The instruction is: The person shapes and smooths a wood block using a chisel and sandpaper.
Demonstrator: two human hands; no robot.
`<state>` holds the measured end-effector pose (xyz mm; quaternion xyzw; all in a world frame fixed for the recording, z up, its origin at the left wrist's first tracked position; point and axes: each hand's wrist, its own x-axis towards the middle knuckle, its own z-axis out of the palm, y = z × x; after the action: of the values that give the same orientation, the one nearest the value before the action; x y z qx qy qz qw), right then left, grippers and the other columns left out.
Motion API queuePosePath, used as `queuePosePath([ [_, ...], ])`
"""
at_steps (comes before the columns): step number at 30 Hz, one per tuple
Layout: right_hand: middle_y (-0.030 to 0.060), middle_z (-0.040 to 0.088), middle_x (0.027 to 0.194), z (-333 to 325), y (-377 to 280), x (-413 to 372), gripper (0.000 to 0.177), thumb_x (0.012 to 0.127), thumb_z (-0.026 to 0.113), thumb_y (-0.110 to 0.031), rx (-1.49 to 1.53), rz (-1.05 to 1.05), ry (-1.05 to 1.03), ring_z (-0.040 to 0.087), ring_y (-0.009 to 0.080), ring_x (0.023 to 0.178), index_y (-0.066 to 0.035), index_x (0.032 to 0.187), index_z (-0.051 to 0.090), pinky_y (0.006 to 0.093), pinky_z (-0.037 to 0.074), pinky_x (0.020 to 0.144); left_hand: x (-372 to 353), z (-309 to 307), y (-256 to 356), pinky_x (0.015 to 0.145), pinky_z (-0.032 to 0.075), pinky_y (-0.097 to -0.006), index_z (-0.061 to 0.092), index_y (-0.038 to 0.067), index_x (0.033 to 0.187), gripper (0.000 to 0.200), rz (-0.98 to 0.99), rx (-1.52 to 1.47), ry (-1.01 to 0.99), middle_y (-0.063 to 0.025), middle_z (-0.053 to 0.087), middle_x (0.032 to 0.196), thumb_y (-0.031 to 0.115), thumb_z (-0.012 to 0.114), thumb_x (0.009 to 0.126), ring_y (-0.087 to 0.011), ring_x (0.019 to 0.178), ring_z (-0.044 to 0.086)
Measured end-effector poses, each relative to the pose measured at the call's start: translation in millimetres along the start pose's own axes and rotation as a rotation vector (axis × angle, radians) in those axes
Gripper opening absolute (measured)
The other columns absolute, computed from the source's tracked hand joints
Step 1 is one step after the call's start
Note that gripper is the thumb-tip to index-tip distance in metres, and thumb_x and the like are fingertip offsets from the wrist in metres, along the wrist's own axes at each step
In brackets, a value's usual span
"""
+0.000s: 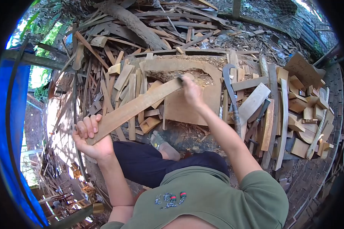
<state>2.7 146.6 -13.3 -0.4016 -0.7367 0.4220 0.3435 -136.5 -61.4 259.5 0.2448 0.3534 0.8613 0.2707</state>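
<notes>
A long flat wooden board [135,108] slants from lower left to upper right above a worn wooden block [193,103]. My left hand [91,137] grips the board's lower end, with the fingers curled over its edge. At the upper end is my right hand [192,89], closed around something small and dark that touches the board's tip; most of that object is hidden by the fingers. The block's top has a rough, hollowed-out area behind my right hand.
A curved sickle [231,91] lies right of the block. Beyond it are a bladed tool [260,116], wood strips and a heap of offcuts [307,110]. Scrap wood and a thick log [132,23] lie behind. A blue tarp [16,126] hangs at left.
</notes>
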Motion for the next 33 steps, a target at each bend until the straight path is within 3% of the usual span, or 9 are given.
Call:
queuePosePath([
  [2, 0.0228, 0.061, 0.105, 5, 9, 7, 0.023, 0.094, 0.039, -0.012, -0.009, 0.104, 0.021, 0.06, 0.0384, 0.097, -0.002, 0.104, 0.058, 0.0462, 0.047, 0.077, -2, -2, 0, 0.079, 0.034, -0.0318, 0.031, 0.017, 0.06, 0.034, 0.005, 0.001, -0.03, 0.0005, 0.03, 0.057, 0.022, 0.034, 0.093, -0.0131, 0.06, 0.032],
  [5, 0.0219, 0.059, 0.119, 37, -2, -23, 0.034, 0.087, 0.046, 0.001, 0.08, -0.302, 0.257, 0.055, 0.0374, 0.116, -0.002, 0.119, 0.058, 0.0461, 0.043, 0.099, -3, -2, -2, 0.078, 0.034, -0.0317, 0.03, 0.017, 0.06, 0.033, 0.021, -0.014, -0.023, 0.0009, 0.03, 0.056, 0.022, 0.035, 0.092, -0.0129, 0.06, 0.032],
  [6, 0.021, 0.058, 0.124, 26, -42, -39, 0.043, 0.083, 0.049, 0.005, 0.124, -0.19, 0.147, 0.052, 0.0366, 0.121, -0.002, 0.125, 0.055, 0.0434, 0.039, 0.106, -2, -2, -3, 0.078, 0.034, -0.0317, 0.03, 0.017, 0.06, 0.033, 0.018, -0.02, -0.018, 0.0009, 0.03, 0.056, 0.022, 0.035, 0.092, -0.0129, 0.06, 0.032],
  [10, 0.0213, 0.058, 0.124, 13, -31, -35, 0.038, 0.086, 0.047, 0.003, 0.068, -0.242, 0.075, 0.051, 0.0367, 0.122, 0.0, 0.124, 0.054, 0.0418, 0.04, 0.105, -2, 1, -1, 0.079, 0.035, -0.0319, 0.031, 0.017, 0.06, 0.033, 0.014, 0.024, -0.019, 0.0007, 0.031, 0.056, 0.019, 0.035, 0.093, -0.0123, 0.06, 0.032],
  [14, 0.0222, 0.057, 0.124, 18, 0, -13, 0.038, 0.086, 0.045, 0.002, 0.118, 0.098, 0.132, 0.051, 0.0385, 0.12, -0.001, 0.123, 0.055, 0.0394, 0.04, 0.106, -3, 2, 0, 0.079, 0.035, -0.032, 0.031, 0.017, 0.059, 0.034, 0.015, -0.011, -0.035, 0.0007, 0.031, 0.056, 0.019, 0.034, 0.094, -0.0125, 0.06, 0.033],
  [21, 0.0235, 0.056, 0.126, 3, -60, -50, 0.039, 0.086, 0.047, 0.001, 0.191, -0.31, 0.057, 0.05, 0.0379, 0.124, -0.001, 0.124, 0.056, 0.0436, 0.037, 0.108, 2, 7, -1, 0.078, 0.034, -0.0313, 0.031, 0.017, 0.059, 0.034, 0.001, -0.003, -0.024, 0.0008, 0.031, 0.056, 0.019, 0.034, 0.093, -0.0127, 0.06, 0.032],
  [24, 0.0203, 0.055, 0.13, 7, -17, -19, 0.04, 0.086, 0.047, 0.005, 0.005, -0.001, 0.13, 0.05, 0.0326, 0.126, -0.001, 0.124, 0.056, 0.0406, 0.04, 0.106, 0, 1, 0, 0.078, 0.034, -0.0312, 0.031, 0.017, 0.06, 0.034, 0.005, 0.011, -0.026, 0.0008, 0.031, 0.056, 0.019, 0.034, 0.093, -0.0126, 0.06, 0.032],
  [30, 0.0172, 0.059, 0.125, 2, -85, -51, 0.04, 0.085, 0.05, 0.003, 0.091, -0.266, 0.021, 0.057, 0.0323, 0.117, -0.006, 0.123, 0.058, 0.0387, 0.045, 0.101, -1, -1, -3, 0.077, 0.033, -0.0311, 0.03, 0.017, 0.06, 0.033, 0.02, 0.003, -0.038, 0.0005, 0.03, 0.056, 0.019, 0.034, 0.093, -0.013, 0.061, 0.031],
  [33, 0.0188, 0.058, 0.125, 5, -22, -19, 0.035, 0.091, 0.048, -0.003, 0.104, -0.136, -0.016, 0.056, 0.0337, 0.116, -0.008, 0.125, 0.057, 0.0411, 0.047, 0.095, -5, -6, 0, 0.079, 0.034, -0.0318, 0.03, 0.016, 0.06, 0.033, -0.007, -0.024, -0.05, 0.0001, 0.03, 0.057, 0.017, 0.031, 0.093, -0.0134, 0.06, 0.031],
])
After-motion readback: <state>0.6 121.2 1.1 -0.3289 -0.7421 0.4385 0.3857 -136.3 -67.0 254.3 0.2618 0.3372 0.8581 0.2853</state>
